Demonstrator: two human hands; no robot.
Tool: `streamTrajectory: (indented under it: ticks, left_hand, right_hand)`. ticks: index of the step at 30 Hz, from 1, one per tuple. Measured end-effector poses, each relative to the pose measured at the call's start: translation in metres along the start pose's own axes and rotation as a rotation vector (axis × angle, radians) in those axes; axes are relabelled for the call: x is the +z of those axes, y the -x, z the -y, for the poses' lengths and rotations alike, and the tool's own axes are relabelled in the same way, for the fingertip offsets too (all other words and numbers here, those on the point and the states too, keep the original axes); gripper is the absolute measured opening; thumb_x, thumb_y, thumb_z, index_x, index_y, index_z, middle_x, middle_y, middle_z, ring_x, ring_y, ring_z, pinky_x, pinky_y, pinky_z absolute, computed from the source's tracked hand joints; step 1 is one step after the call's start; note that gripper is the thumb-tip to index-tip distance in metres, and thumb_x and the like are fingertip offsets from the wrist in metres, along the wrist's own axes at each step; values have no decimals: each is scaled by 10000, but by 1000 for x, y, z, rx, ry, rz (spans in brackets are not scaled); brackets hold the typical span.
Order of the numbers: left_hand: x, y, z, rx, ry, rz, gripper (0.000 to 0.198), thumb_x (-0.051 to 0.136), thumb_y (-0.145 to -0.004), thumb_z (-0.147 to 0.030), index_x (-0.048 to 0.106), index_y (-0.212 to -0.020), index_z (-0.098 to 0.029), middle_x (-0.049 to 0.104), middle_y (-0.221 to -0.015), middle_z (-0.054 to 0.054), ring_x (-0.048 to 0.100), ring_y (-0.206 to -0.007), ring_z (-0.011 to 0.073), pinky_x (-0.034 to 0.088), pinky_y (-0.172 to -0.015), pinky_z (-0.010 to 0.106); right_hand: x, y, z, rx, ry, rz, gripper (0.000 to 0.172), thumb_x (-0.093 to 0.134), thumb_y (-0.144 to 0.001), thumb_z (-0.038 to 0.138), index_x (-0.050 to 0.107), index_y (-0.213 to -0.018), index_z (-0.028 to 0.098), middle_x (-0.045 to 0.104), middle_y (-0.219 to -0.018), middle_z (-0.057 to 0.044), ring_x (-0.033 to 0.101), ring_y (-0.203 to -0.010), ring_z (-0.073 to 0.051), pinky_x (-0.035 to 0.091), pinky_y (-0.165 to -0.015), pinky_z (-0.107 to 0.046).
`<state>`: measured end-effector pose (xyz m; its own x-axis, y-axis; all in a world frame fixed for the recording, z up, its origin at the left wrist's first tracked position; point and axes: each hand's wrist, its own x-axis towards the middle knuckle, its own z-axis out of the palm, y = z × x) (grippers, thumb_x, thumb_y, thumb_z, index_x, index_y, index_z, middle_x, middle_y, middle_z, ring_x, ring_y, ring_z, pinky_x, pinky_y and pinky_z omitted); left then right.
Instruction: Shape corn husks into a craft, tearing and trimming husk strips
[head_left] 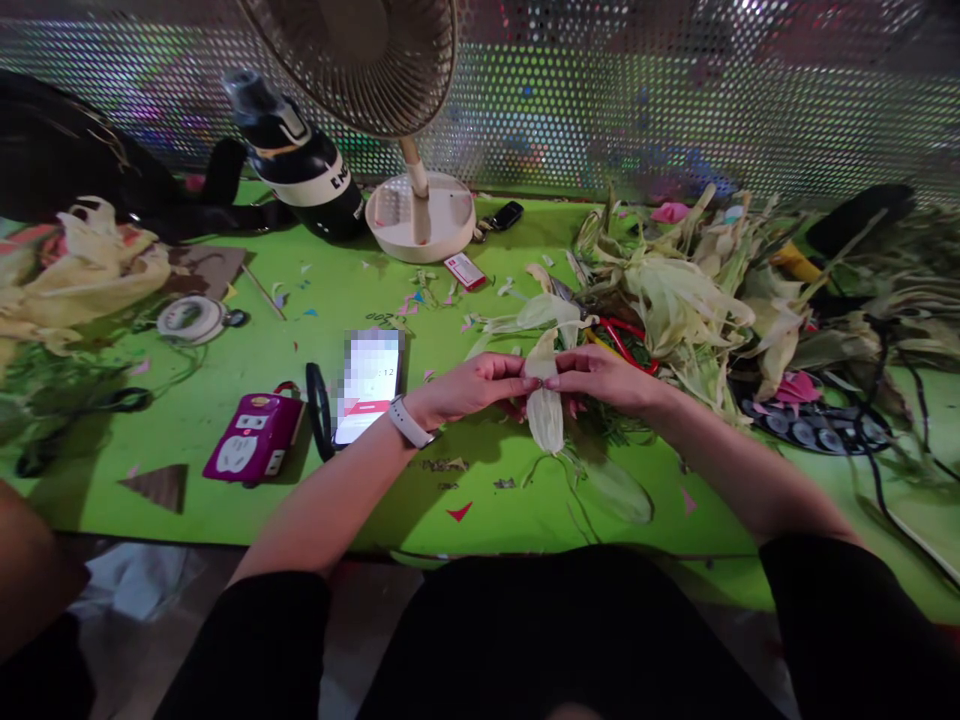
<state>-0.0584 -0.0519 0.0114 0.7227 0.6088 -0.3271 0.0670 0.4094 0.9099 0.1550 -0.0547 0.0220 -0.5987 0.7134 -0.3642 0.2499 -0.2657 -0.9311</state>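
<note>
Between my two hands is a pale corn husk (545, 418), pinched at its middle so that one end points up and the other hangs down. My left hand (480, 385), with a white watch band at the wrist, grips it from the left with thumb and fingers together. My right hand (600, 378) pinches it from the right. Under the hands, another greenish husk strip (619, 485) lies on the green table (495, 520). Pliers with red handles (630, 328) rest just beyond my right hand, partly covered by husks.
A large heap of dried husks (682, 290) covers the right side. Left of my arm lie a lit phone (367, 385) and a purple power socket (253, 437). A fan (420, 220) and black bottle (315, 180) stand at the back, before a perforated metal panel (600, 110).
</note>
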Motion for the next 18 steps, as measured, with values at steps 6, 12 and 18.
streamTrajectory:
  ticks: [6, 12, 18]
  left_hand:
    - [2, 1, 0, 21, -40, 48, 277, 718, -819, -351, 699, -974, -122, 700, -865, 50, 648, -725, 111, 554, -716, 267]
    - [3, 1, 0, 33, -66, 42, 270, 716, -819, -352, 695, -964, -126, 702, -877, 53, 645, -718, 108, 549, -706, 258]
    - [4, 1, -2, 53, -139, 48, 272, 709, -817, -373, 680, -913, -121, 687, -837, 50, 629, -707, 114, 536, -696, 265]
  right_hand:
    - [-2, 1, -1, -39, 17, 59, 303, 697, -768, 436, 684, -786, 134, 653, -697, -5, 562, -519, -90, 432, -492, -236]
    - [-2, 2, -2, -69, 5, 78, 309, 710, -766, 440, 676, -813, 137, 660, -707, 3, 568, -519, -80, 460, -490, -216]
    - [-2, 1, -1, -57, 52, 104, 243, 648, -781, 387, 643, -814, 147, 653, -709, 5, 566, -512, -84, 472, -499, -225]
